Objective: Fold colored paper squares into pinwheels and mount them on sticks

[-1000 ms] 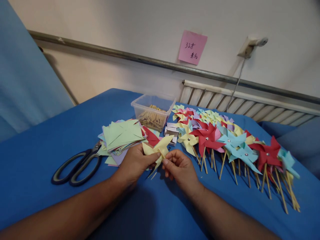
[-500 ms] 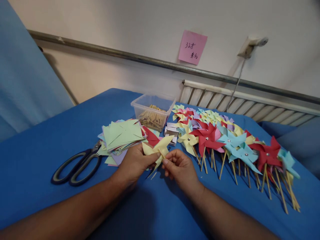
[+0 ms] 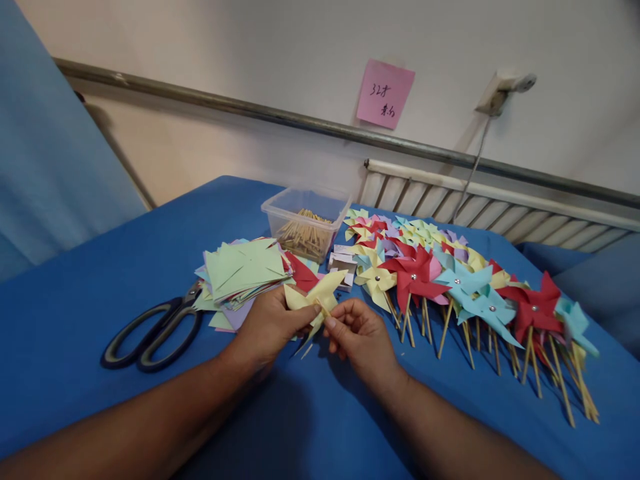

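Observation:
A pale yellow paper pinwheel is held between my two hands above the blue cloth. My left hand grips it from the left, thumb pressed near its middle. From the right, my right hand has thumb and index finger pinched at the pinwheel's edge by its centre. What lies between those fingertips is too small to make out clearly. Just behind my left hand is a stack of cut coloured paper squares, light green on top. Large scissors lie left of the stack, their blades partly under the paper.
A clear plastic box of thin wooden sticks stands behind the stack, beside a small open carton. Many finished pinwheels on sticks cover the right side of the blue cloth. A rail and radiator line the wall.

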`<state>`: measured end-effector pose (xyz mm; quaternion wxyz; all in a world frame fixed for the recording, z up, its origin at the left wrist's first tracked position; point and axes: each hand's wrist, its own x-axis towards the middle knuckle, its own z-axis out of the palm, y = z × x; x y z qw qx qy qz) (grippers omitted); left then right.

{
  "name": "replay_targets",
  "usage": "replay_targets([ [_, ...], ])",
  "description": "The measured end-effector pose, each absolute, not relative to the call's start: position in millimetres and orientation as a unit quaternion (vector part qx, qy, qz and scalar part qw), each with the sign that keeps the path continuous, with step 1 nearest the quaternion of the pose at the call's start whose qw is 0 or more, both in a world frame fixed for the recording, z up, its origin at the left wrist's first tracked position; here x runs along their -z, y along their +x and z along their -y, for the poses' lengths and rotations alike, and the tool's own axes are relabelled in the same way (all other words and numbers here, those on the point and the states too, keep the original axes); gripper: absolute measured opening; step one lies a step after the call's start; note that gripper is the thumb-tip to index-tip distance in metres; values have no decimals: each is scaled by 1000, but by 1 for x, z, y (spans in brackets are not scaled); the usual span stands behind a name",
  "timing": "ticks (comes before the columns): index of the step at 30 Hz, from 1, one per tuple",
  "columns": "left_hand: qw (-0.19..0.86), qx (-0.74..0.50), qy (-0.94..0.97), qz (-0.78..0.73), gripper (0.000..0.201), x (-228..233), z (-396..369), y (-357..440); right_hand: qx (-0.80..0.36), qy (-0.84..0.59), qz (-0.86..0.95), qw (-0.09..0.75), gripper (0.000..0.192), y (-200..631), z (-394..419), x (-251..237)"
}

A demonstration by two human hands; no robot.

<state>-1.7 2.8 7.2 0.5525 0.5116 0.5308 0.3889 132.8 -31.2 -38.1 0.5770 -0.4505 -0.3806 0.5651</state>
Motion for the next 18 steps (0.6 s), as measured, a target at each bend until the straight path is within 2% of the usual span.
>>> replay_targets([
  [18,518,-379,548,-536,20,0,-7,-5,-581,-447,376,567,37,135,29,41],
])
